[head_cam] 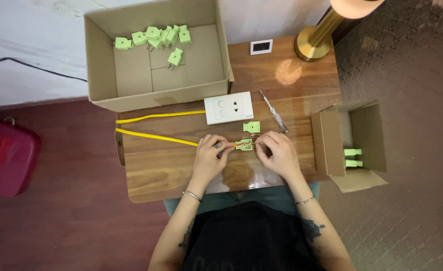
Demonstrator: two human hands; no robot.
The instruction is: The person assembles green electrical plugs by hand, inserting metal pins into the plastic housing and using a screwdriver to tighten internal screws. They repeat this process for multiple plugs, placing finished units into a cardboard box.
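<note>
Squarely between both hands lies the opened green plug half [243,145] — left hand [209,156] pinching its nine-o'clock end where the yellow cable [153,135] enters, right hand [277,153] pinching its three-o'clock end.

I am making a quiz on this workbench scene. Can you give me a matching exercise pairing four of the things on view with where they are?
Things:
1. Pile of green plastic plugs
2. White wall socket plate
3. Clear-handled screwdriver
4. Open green plug half

Places:
A. Between the left hand and right hand
B. In the large cardboard box
C. On the wooden table, at the end of the yellow cable
D. On the table, right of the socket plate

Pairs: 1-B, 2-C, 3-D, 4-A
</note>
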